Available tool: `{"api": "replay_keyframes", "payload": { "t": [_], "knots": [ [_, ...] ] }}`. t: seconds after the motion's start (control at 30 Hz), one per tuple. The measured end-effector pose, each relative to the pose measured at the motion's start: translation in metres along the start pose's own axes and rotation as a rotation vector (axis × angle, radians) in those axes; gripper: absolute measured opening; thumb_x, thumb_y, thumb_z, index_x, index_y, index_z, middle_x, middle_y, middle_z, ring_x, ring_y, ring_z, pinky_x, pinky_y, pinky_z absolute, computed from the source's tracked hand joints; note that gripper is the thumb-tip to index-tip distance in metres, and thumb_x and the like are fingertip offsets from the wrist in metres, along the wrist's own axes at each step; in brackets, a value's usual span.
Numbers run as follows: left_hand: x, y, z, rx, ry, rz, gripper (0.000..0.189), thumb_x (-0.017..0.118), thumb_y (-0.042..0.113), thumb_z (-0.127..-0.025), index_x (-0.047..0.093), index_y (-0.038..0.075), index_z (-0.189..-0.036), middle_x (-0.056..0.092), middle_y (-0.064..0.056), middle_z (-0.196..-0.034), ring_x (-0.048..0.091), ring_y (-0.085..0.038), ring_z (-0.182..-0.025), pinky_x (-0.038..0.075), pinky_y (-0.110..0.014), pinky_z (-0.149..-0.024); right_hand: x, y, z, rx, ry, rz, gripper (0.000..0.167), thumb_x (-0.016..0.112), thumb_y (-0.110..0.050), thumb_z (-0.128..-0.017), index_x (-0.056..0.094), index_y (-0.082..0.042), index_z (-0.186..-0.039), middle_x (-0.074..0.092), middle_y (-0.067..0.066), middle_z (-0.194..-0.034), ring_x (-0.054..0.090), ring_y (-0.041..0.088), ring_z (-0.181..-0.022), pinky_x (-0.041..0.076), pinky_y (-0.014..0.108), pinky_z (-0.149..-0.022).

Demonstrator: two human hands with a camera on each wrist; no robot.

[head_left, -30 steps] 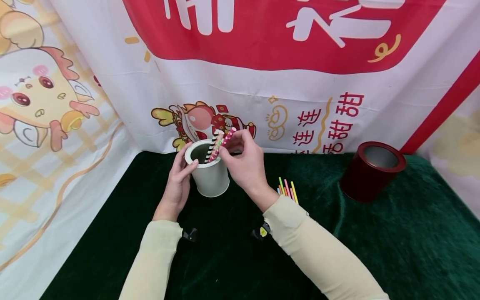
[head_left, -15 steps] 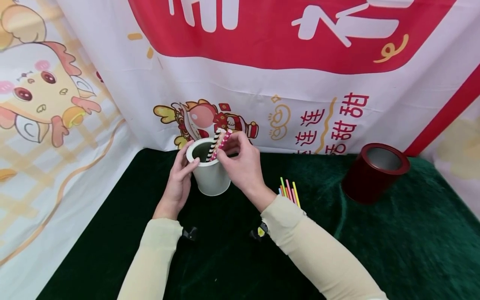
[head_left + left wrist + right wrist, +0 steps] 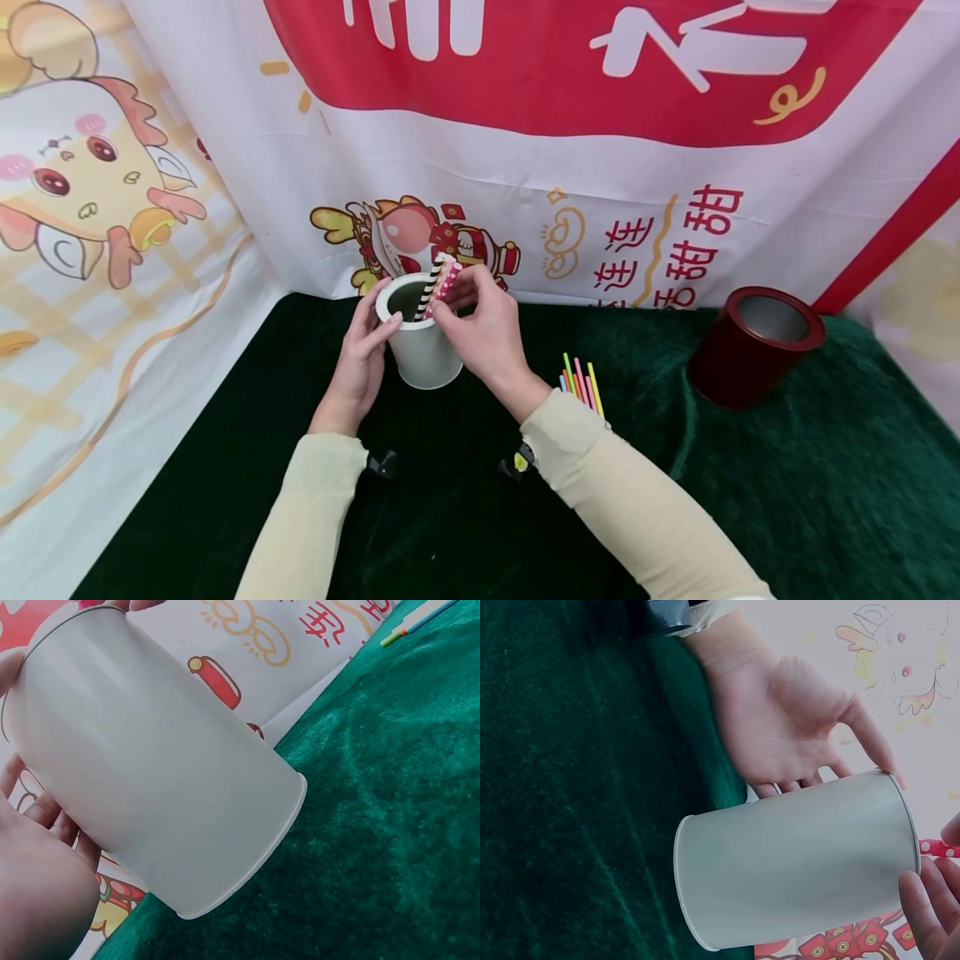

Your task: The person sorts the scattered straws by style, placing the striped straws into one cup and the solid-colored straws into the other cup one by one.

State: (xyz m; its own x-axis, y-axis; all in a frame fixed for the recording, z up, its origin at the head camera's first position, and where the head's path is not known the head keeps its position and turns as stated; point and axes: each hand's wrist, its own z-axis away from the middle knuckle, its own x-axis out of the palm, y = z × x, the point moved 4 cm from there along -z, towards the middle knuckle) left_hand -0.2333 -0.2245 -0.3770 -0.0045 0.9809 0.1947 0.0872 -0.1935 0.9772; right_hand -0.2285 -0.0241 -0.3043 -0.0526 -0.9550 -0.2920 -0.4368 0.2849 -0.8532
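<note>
A pale grey cylindrical container (image 3: 427,358) stands on the green cloth, its mouth facing up with a white rim. My left hand (image 3: 360,358) holds it from the left, thumb on the rim and fingers round the far side. A pink stick with white dots (image 3: 448,282) leans in the mouth beside a black-and-white striped one (image 3: 427,293). My right hand (image 3: 487,325) pinches the dotted stick at the right side of the rim. In the right wrist view, the dotted stick (image 3: 934,847) shows just past the rim. The sticks' lower ends are hidden inside.
Several thin bright-coloured sticks (image 3: 577,379) show just beyond my right sleeve, partly covered by it. A dark red cylindrical container (image 3: 738,358) stands toward the back right. A printed white and red curtain (image 3: 525,192) hangs behind the table.
The dotted stick has sunk a little into the grey container and come closer to the striped one. My right hand has moved slightly left with it. My left hand keeps its hold.
</note>
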Motion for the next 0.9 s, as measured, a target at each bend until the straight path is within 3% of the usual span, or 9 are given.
{"api": "replay_keyframes", "payload": {
  "t": [0.6, 0.9],
  "knots": [
    [0.0006, 0.0015, 0.0004, -0.014, -0.006, -0.009, 0.055, 0.056, 0.024, -0.110, 0.041, 0.032, -0.163, 0.034, 0.005, -0.172, 0.026, -0.013, -0.158, 0.004, -0.050, -0.136, -0.0001, 0.0009, 0.0000, -0.015, -0.023, 0.042, 0.027, 0.078, -0.019, -0.097, 0.064, -0.011, -0.118, 0.079, 0.005, -0.108, 0.072, 0.018, -0.097, 0.061, 0.037, -0.087],
    [-0.0002, -0.0001, 0.0002, -0.009, -0.005, -0.002, 0.055, 0.056, 0.023, -0.111, 0.041, 0.032, -0.163, 0.035, 0.006, -0.171, 0.027, -0.012, -0.157, 0.005, -0.049, -0.136, 0.0005, 0.0009, 0.0016, -0.003, -0.025, 0.042, 0.029, 0.079, -0.018, -0.097, 0.064, -0.011, -0.121, 0.079, 0.005, -0.110, 0.074, 0.018, -0.099, 0.061, 0.036, -0.084]
  ]
}}
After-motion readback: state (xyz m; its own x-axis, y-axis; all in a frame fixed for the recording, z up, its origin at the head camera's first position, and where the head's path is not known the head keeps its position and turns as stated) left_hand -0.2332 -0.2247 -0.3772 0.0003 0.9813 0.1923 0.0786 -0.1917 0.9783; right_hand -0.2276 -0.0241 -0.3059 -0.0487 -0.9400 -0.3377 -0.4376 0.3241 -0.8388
